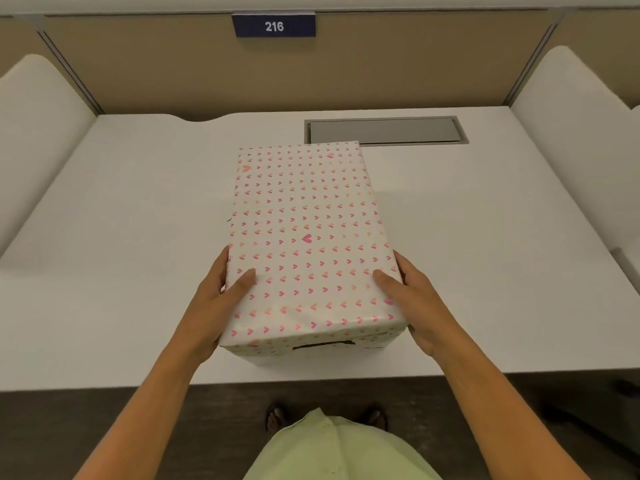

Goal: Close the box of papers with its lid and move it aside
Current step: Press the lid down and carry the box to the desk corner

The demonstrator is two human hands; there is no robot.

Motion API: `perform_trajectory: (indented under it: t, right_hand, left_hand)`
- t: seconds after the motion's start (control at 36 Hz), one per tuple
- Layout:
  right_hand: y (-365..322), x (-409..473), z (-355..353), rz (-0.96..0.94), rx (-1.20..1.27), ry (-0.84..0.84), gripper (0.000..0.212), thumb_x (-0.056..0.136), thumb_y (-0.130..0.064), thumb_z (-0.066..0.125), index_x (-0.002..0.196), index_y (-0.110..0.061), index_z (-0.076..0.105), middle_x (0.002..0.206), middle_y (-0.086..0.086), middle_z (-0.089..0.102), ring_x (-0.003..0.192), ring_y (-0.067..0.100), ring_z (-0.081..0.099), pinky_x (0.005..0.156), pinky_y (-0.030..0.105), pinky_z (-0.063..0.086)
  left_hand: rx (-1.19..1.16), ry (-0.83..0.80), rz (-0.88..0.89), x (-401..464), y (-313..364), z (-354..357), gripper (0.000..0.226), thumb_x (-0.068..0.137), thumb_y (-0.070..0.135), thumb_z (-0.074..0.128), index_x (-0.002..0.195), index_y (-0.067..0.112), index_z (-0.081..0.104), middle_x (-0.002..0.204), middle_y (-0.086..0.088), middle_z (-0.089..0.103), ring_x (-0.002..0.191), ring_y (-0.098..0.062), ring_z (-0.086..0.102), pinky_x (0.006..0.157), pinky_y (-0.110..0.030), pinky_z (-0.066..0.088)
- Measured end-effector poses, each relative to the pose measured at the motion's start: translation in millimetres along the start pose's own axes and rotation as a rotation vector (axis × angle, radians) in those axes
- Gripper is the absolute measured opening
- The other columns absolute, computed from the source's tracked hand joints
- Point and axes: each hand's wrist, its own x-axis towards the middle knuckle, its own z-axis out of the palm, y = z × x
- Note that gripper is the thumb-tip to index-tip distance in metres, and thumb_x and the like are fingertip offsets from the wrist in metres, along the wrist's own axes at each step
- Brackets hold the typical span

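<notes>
A rectangular box with its lid (304, 237) on top, wrapped in white paper with small pink hearts, stands on the white desk (121, 237) near the front edge. The lid covers the box fully, so the papers inside are hidden. My left hand (218, 299) grips the near left side, thumb on the lid. My right hand (412, 299) grips the near right side, thumb on top as well. A dark slot shows on the near face of the box.
A grey cable hatch (384, 130) is set into the desk behind the box. Tan partition walls (173, 71) with a sign "216" (273, 26) close off the back. White curved side panels (34, 133) flank both sides.
</notes>
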Motion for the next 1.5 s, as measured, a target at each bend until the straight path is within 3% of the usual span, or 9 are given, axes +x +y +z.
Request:
perform_trajectory:
  t: [0.17, 0.33, 0.5, 0.64, 0.75, 0.97, 1.11, 1.22, 1.5]
  right_hand:
    - [2, -3, -6, 0.056, 0.197, -0.049, 0.035, 0.096, -0.010, 0.065, 0.122, -0.033, 0.061, 0.117, -0.008, 0.075, 0.105, 0.017, 0.073, 0.072, 0.031, 0.060]
    - [9, -1, -4, 0.035, 0.087, -0.047, 0.040, 0.096, -0.013, 0.066, 0.125, -0.039, 0.057, 0.119, -0.015, 0.072, 0.109, 0.014, 0.070, 0.080, 0.035, 0.062]
    - [11, 2, -5, 0.018, 0.018, -0.048, 0.042, 0.096, -0.017, 0.066, 0.125, -0.045, 0.054, 0.116, -0.023, 0.070, 0.109, 0.009, 0.068, 0.077, 0.030, 0.062]
    - [-5, 9, 2, -0.049, -0.223, 0.049, 0.072, 0.093, -0.034, 0.068, 0.152, -0.041, 0.027, 0.144, -0.018, 0.050, 0.118, 0.011, 0.059, 0.080, 0.030, 0.057]
    - [-24, 24, 10, -0.177, -0.476, 0.117, 0.080, 0.094, -0.047, 0.063, 0.158, -0.034, 0.017, 0.163, -0.011, 0.028, 0.145, 0.019, 0.037, 0.111, 0.048, 0.040]
    - [-27, 46, 23, -0.282, -0.884, 0.067, 0.088, 0.099, -0.053, 0.047, 0.160, -0.020, -0.006, 0.168, -0.010, -0.016, 0.156, 0.016, 0.001, 0.122, 0.040, 0.017]
    - [-20, 50, 24, -0.293, -1.044, 0.104, 0.087, 0.100, -0.059, 0.037, 0.159, -0.017, -0.009, 0.168, -0.004, -0.018, 0.156, 0.021, -0.002, 0.122, 0.041, 0.016]
    - [-21, 53, 27, -0.304, -1.151, 0.150, 0.085, 0.099, -0.061, 0.032, 0.159, -0.015, -0.007, 0.169, 0.003, -0.013, 0.156, 0.027, 0.002, 0.124, 0.046, 0.013]
    - [-51, 91, 36, -0.407, -1.284, 0.116, 0.093, 0.095, -0.071, 0.025, 0.160, -0.011, -0.006, 0.169, 0.007, -0.014, 0.155, 0.028, -0.014, 0.122, 0.046, -0.006]
  left_hand:
    - [-0.031, -0.024, 0.005, 5, 2, 0, 0.077, 0.076, 0.043, 0.075, 0.144, 0.043, 0.039, 0.133, 0.013, 0.061, 0.106, -0.019, 0.070, 0.075, -0.039, 0.062]
    - [0.010, -0.013, 0.023, 4, -6, -4, 0.084, 0.070, 0.041, 0.076, 0.146, 0.037, 0.039, 0.141, 0.011, 0.054, 0.121, -0.023, 0.060, 0.094, -0.056, 0.054]
    - [0.081, 0.003, 0.052, 4, -8, -2, 0.085, 0.073, 0.046, 0.073, 0.148, 0.036, 0.035, 0.145, 0.013, 0.049, 0.125, -0.023, 0.056, 0.096, -0.054, 0.053]
    - [0.280, 0.054, 0.104, 14, 6, 4, 0.090, 0.078, 0.058, 0.064, 0.153, 0.038, 0.020, 0.158, 0.010, 0.034, 0.137, -0.023, 0.046, 0.103, -0.054, 0.048]
    - [0.381, 0.104, 0.156, 32, 21, 9, 0.077, 0.091, 0.056, 0.053, 0.156, 0.034, 0.017, 0.162, 0.007, 0.027, 0.143, -0.025, 0.038, 0.112, -0.055, 0.038]
    - [0.594, 0.140, 0.270, 60, 16, 21, 0.069, 0.101, 0.046, 0.037, 0.158, 0.025, 0.005, 0.167, 0.011, 0.001, 0.152, -0.012, 0.010, 0.116, -0.028, 0.010]
    - [0.683, 0.102, 0.265, 67, 8, 18, 0.067, 0.103, 0.043, 0.032, 0.158, 0.025, -0.001, 0.166, 0.011, -0.008, 0.152, -0.009, 0.001, 0.114, -0.024, 0.004]
    - [0.819, 0.118, 0.253, 70, 11, 18, 0.068, 0.102, 0.046, 0.029, 0.158, 0.023, -0.002, 0.166, 0.009, -0.011, 0.153, -0.012, -0.003, 0.121, -0.032, 0.005]
    - [1.150, 0.139, 0.289, 100, 46, 38, 0.073, 0.099, 0.057, 0.026, 0.158, 0.022, 0.000, 0.167, 0.001, -0.011, 0.152, -0.021, -0.014, 0.124, -0.043, 0.000]
